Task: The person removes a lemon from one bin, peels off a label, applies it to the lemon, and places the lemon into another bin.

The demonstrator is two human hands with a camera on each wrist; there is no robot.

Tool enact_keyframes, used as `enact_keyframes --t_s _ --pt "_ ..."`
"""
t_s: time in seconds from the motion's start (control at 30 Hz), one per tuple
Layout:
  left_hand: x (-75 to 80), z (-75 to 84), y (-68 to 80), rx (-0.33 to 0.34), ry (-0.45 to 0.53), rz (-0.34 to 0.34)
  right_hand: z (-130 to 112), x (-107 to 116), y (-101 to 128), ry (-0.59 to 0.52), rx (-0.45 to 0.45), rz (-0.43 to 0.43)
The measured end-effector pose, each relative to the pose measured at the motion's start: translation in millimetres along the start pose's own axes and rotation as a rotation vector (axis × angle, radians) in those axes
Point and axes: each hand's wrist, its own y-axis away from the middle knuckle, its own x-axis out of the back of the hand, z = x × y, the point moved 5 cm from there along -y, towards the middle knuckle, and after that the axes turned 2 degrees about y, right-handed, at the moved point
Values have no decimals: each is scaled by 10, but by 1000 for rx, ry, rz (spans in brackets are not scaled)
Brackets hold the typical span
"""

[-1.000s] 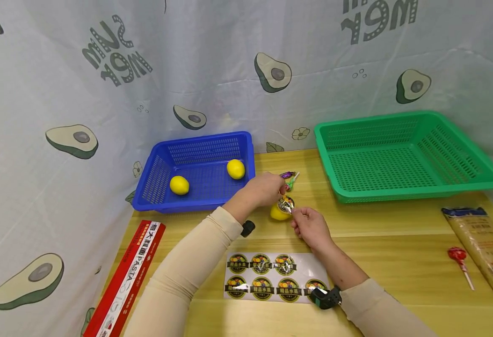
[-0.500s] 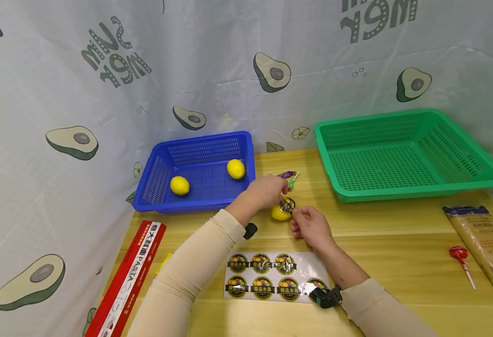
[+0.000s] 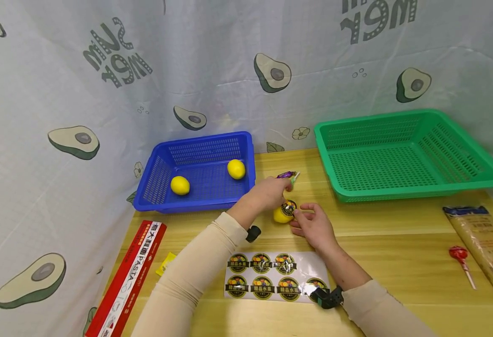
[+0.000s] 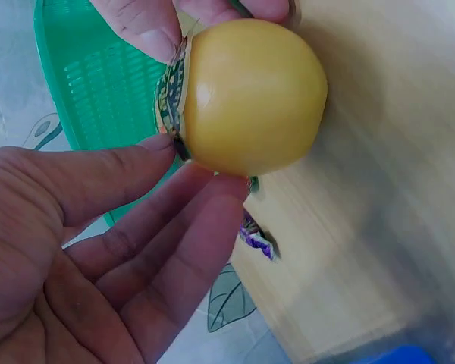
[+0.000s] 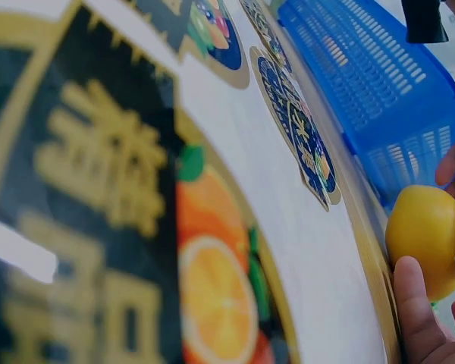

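A yellow lemon (image 3: 281,216) stands just above the table between the two hands, with a round black fruit sticker (image 3: 289,207) on its upper side. My left hand (image 3: 267,193) holds the lemon from the left. In the left wrist view its thumb presses the lower edge of the sticker (image 4: 171,95), and its fingers lie against the lemon's far side. From the right, my right hand (image 3: 317,229) holds the lemon too, its thumb on the sticker's other edge. Below the hands lies a white sticker sheet (image 3: 303,265) bearing several round stickers.
A blue basket (image 3: 202,205) with two lemons (image 3: 180,186) stands back left; a green basket (image 3: 398,193) is back right. Candies (image 3: 286,174) lie behind the hands. A red pasta box (image 3: 128,276), yellow packet (image 3: 166,263), red lollipop (image 3: 459,253) and pasta bag (image 3: 482,243) flank the sheet.
The sticker, raised at one edge earlier, now lies flatter on the lemon. Lemon and left hand have shifted slightly right and nearer. The right hand's fingers have spread a little.
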Motion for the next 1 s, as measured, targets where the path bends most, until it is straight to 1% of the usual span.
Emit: enact_keyframes --t_s 0.07,0.27,0.33,0.4,0.63,0.7,0.8,0.87,0.9,0.97,1.0 --pt "-8 -1 9 -1 28 15 2 6 0 -13 -1 3" --pt "-25 -12 39 -15 62 40 -1 12 6 -19 -6 6" --pt "-38 -15 47 -21 89 53 3 11 12 -22 -7 5" --pt "-59 -22 53 -18 129 67 8 12 15 -31 -8 8" --pt "-159 -54 108 -6 320 97 16 26 16 -45 -24 25" --pt "-186 -67 132 -8 355 120 7 36 19 -29 -20 33" --pt "-224 -93 192 -10 409 169 -38 58 40 10 11 49" --pt "-251 -109 238 -13 476 207 -88 92 53 45 45 64" --pt "-265 -117 269 -14 527 226 -120 109 61 60 66 71" --pt "-295 -132 339 -26 665 272 -191 140 83 87 108 76" --pt "-313 -134 380 -37 752 293 -227 156 93 97 131 78"
